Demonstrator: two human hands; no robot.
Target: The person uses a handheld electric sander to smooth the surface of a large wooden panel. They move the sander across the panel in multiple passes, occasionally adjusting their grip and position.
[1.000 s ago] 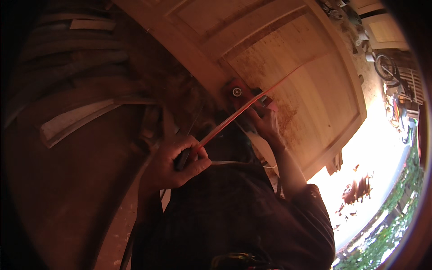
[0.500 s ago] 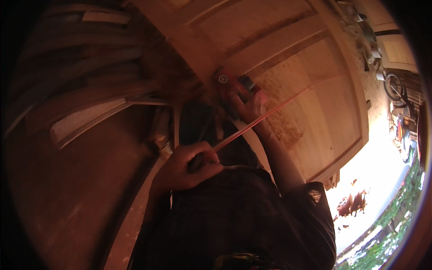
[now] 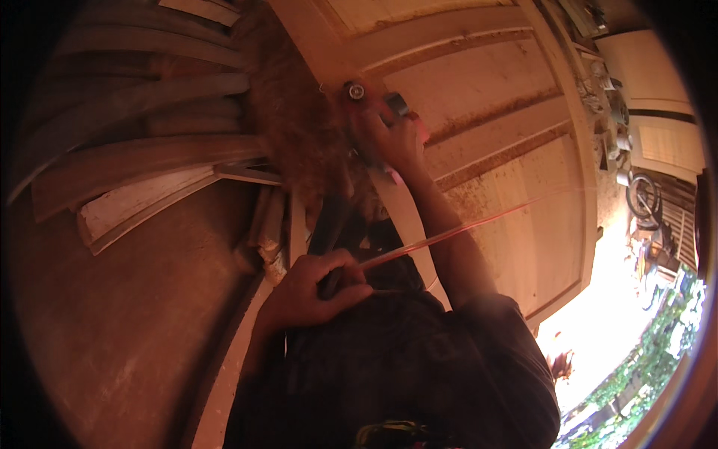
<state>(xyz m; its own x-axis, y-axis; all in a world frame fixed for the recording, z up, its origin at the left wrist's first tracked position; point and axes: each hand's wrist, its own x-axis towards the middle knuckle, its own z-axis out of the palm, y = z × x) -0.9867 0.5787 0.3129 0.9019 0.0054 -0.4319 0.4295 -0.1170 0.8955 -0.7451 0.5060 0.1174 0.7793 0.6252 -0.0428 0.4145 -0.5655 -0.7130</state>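
I see the red power tool (image 3: 363, 118) at 12 o'clock, gripped by the right hand (image 3: 404, 146); I'd guide it flat along the door (image 3: 479, 97) edge. The left hand (image 3: 320, 288), closed around the reddish cord (image 3: 430, 241), should hold it clear toward 2 o'clock.

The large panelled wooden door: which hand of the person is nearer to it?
Right. The right hand grips a red power tool at the left edge of the panelled wooden door; the left hand is off the door, lower left.
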